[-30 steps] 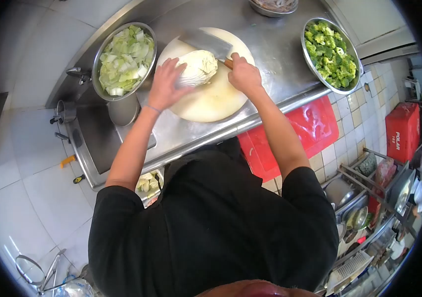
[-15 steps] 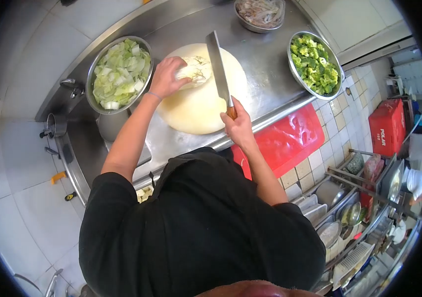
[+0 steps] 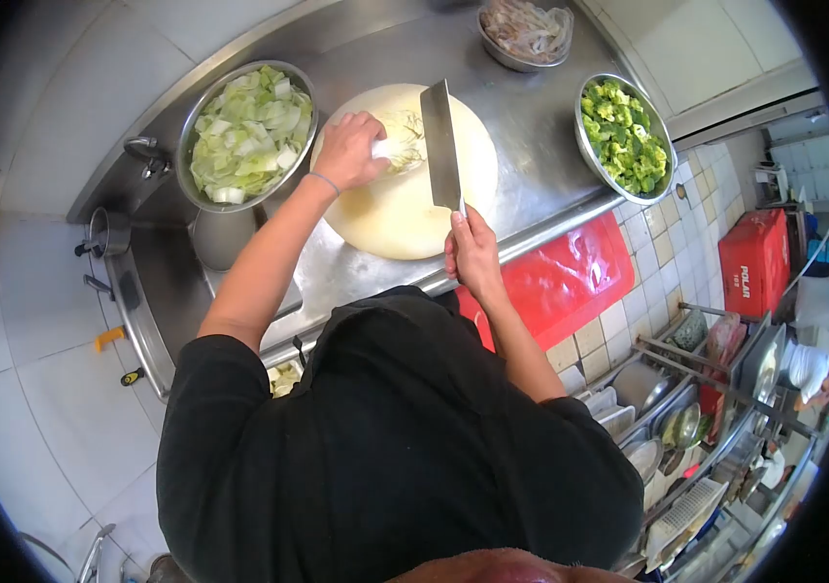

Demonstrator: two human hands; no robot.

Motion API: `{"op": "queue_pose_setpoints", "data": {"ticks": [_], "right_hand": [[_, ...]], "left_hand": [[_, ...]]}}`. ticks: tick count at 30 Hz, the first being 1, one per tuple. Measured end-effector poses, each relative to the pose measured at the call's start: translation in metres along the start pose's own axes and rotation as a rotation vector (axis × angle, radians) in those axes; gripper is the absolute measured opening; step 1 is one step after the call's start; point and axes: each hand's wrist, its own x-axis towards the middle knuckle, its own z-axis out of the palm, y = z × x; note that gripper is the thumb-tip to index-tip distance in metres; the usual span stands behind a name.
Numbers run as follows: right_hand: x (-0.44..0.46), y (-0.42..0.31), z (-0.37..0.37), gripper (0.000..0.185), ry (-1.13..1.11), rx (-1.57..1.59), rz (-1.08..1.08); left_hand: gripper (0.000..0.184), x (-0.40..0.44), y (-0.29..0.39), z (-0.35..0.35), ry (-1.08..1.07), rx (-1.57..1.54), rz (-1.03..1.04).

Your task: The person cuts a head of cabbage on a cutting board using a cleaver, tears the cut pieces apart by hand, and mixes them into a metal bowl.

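A pale cabbage (image 3: 403, 144) lies on the round cutting board (image 3: 385, 228), partly hidden under my left hand (image 3: 351, 151), whose curled fingers grip its left side. My right hand (image 3: 473, 251) is closed round the handle of a cleaver (image 3: 442, 146). The wide blade stands just to the right of the cabbage, over the board, pointing away from me. Left of the board, a steel bowl (image 3: 184, 160) holds chopped pale green leaves (image 3: 251, 134).
A bowl of broccoli (image 3: 622, 136) stands at the counter's right end. Behind it is a bowl with a plastic bag (image 3: 528, 34). The sink (image 3: 164, 282) is at the left. A red lid-like tray (image 3: 570, 282) lies below the counter edge, near shelves with pans (image 3: 642, 387).
The cleaver, at first lying flat behind the cabbage, has been raised and swung to its right side. My right hand has come nearer to me, and my left fingers have curled in on the cabbage.
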Motion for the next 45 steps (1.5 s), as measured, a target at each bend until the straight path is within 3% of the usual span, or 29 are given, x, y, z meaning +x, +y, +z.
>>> {"op": "queue_pose_setpoints", "data": {"ticks": [3, 10, 16, 19, 22, 25, 30, 33, 34, 37, 40, 43, 45], "right_hand": [[-0.007, -0.005, -0.007, 0.047, -0.023, -0.035, 0.031], [-0.011, 0.006, 0.002, 0.046, -0.046, -0.176, 0.028], [0.005, 0.008, 0.007, 0.047, -0.007, -0.378, -0.077], [0.020, 0.010, 0.012, 0.046, 0.039, -0.471, -0.234], [0.023, -0.023, 0.014, 0.044, -0.002, -0.506, -0.167], [0.012, -0.051, 0.007, 0.040, -0.112, -0.259, 0.071], [-0.010, -0.044, -0.025, 0.035, -0.003, -0.123, 0.017], [-0.005, -0.025, -0.036, 0.034, 0.064, -0.066, 0.072], [-0.002, -0.017, -0.040, 0.035, 0.075, -0.058, 0.104], [-0.003, -0.003, -0.045, 0.035, 0.096, -0.018, 0.173], [-0.002, 0.017, -0.045, 0.035, 0.097, 0.050, 0.185], [0.000, 0.029, -0.044, 0.035, 0.105, 0.113, 0.185], [0.004, 0.034, -0.045, 0.035, 0.110, 0.134, 0.195]], "left_hand": [[0.036, -0.009, -0.013, 0.014, 0.167, -0.135, 0.003], [0.041, -0.015, -0.009, 0.004, 0.070, -0.064, -0.028], [0.040, -0.002, -0.020, 0.006, 0.027, -0.120, -0.057], [0.040, -0.002, -0.021, 0.005, 0.034, -0.159, -0.020], [0.041, -0.004, -0.015, 0.004, 0.024, -0.140, 0.008], [0.044, -0.005, -0.015, 0.005, 0.029, -0.139, -0.009], [0.052, 0.004, 0.006, 0.006, -0.037, 0.027, -0.111], [0.058, 0.024, 0.025, 0.022, 0.121, 0.102, 0.041], [0.057, 0.036, 0.028, 0.023, -0.059, 0.148, 0.000], [0.040, 0.055, 0.026, 0.022, -0.164, 0.155, -0.003], [0.023, 0.066, 0.015, 0.025, -0.114, 0.049, 0.073], [0.024, 0.077, 0.014, 0.031, -0.082, 0.041, 0.162], [0.022, 0.080, 0.015, 0.026, 0.009, -0.151, 0.062]]}}
